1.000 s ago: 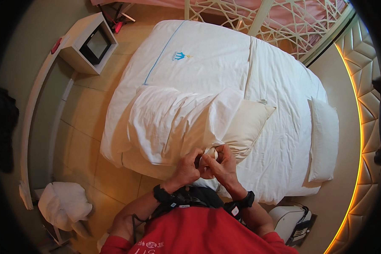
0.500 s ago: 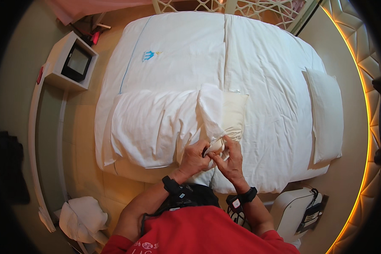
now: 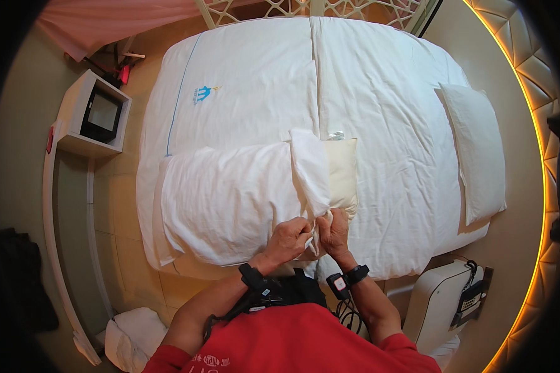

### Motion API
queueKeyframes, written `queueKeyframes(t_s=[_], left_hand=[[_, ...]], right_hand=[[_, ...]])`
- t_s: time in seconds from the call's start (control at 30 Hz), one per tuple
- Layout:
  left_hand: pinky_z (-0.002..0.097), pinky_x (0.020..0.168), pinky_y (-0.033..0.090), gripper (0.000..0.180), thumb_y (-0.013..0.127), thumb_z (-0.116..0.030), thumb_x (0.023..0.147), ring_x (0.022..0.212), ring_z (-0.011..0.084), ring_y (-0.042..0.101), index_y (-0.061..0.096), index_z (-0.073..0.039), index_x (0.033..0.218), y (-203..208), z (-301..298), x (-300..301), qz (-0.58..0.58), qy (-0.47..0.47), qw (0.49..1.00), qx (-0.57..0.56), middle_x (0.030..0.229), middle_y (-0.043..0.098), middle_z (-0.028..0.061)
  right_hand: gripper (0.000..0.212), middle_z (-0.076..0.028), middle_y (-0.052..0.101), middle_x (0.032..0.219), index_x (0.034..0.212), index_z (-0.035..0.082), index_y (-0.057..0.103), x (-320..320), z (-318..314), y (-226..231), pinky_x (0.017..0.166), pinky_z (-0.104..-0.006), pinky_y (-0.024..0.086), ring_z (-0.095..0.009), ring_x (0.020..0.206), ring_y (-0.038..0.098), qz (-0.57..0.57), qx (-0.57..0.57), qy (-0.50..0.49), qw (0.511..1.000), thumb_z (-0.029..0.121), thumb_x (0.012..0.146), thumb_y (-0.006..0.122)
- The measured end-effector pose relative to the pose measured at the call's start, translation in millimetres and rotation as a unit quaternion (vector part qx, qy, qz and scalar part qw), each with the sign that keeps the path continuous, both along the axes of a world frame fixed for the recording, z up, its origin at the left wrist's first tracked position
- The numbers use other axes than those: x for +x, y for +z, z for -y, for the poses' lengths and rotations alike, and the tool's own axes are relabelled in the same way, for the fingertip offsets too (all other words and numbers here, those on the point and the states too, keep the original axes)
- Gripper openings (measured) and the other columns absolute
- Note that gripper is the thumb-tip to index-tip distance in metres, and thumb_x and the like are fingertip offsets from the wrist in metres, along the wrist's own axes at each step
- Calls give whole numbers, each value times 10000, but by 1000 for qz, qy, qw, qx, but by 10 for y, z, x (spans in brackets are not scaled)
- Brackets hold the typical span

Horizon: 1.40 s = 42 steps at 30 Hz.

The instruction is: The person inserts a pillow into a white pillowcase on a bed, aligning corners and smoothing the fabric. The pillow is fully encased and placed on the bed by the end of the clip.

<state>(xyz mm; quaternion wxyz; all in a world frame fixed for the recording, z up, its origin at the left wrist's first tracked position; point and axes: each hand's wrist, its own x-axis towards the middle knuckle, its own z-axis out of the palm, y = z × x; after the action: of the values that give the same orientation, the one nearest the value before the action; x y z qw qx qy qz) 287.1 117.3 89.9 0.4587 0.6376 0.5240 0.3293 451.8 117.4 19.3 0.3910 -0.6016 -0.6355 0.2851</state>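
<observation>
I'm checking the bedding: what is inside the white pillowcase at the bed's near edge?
A cream pillow sticks out of the white pillowcase at its open end, where the left hand and right hand grip. How far in it reaches is covered.

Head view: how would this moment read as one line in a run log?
left hand: grips white pillowcase opening | right hand: pinches same edge | cream pillow: partly inside case | on: white bed | second pillow: far right

A wide white bed fills the middle. At ten o'clock stands a white nightstand on pale floor tiles; at four o'clock, another bedside unit. A padded headboard wall glows amber along three o'clock. Lattice screen at twelve.
</observation>
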Motion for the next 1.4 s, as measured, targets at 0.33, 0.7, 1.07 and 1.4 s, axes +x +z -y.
queueKeyframes(t_s=[0.33, 0.7, 1.07, 1.4], left_hand=[[369, 825, 488, 117, 647, 28, 732, 986, 314, 595, 573, -7, 816, 311, 70, 4, 39, -118, 988, 92, 1112, 618, 163], [358, 832, 507, 164, 704, -3, 775, 1023, 305, 619, 648, -40, 925, 683, 209, -237, 64, -156, 981, 91, 1232, 581, 169], [397, 806, 521, 348, 658, -22, 785, 880, 363, 627, 595, 20, 1125, -125, 594, -1751, -70, 508, 856, 61, 1079, 634, 177], [399, 745, 504, 379, 707, -315, 773, 806, 342, 643, 636, 2, 968, -942, 1046, -2909, -111, 559, 817, -86, 867, 677, 183]], right_hand=[[227, -156, 564, 882, 1093, 2, 572, 214, 411, 296, 716, -353, 469, -300, 782, 570, -223, -68, -66, 970, 113, 896, 571], [158, -148, 571, 789, 967, 18, 609, -62, 280, 570, 628, -385, 454, -325, 688, 566, -144, -23, 108, 983, 111, 843, 633], [117, -117, 583, 718, 895, 1, 566, -414, 51, 840, 592, -317, 456, -210, 621, 565, -119, -41, 119, 985, 116, 915, 573], [100, -113, 552, 686, 878, 9, 556, -896, -60, 1134, 557, -359, 423, -262, 592, 543, -51, 12, 162, 985, 106, 891, 577]])
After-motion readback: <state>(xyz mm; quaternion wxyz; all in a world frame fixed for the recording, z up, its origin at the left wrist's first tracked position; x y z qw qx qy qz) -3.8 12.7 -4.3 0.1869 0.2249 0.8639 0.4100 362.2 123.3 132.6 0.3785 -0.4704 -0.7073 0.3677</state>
